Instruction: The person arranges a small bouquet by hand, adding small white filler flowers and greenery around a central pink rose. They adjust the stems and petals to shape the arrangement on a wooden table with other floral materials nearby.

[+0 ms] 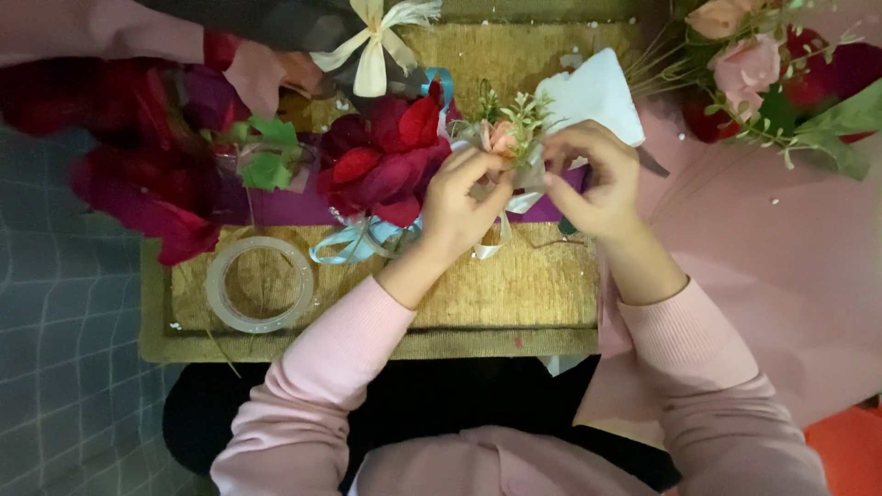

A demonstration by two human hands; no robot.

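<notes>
Woven-mat counter (514,294): left hand (457,207) and right hand (595,179), fingers pinched shut on a small pink corsage (507,140), apparently binding its ribbon (516,204), which next demands steady tension.

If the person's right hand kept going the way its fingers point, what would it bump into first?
The right hand points left toward the small flower sprig pinched between both hands, so it would likely meet that first, then the left hand just beyond. Depth is hard to judge from above.

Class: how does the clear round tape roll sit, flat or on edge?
Flat: the clear round tape roll shows its full ring, woven mat visible through it.
</notes>
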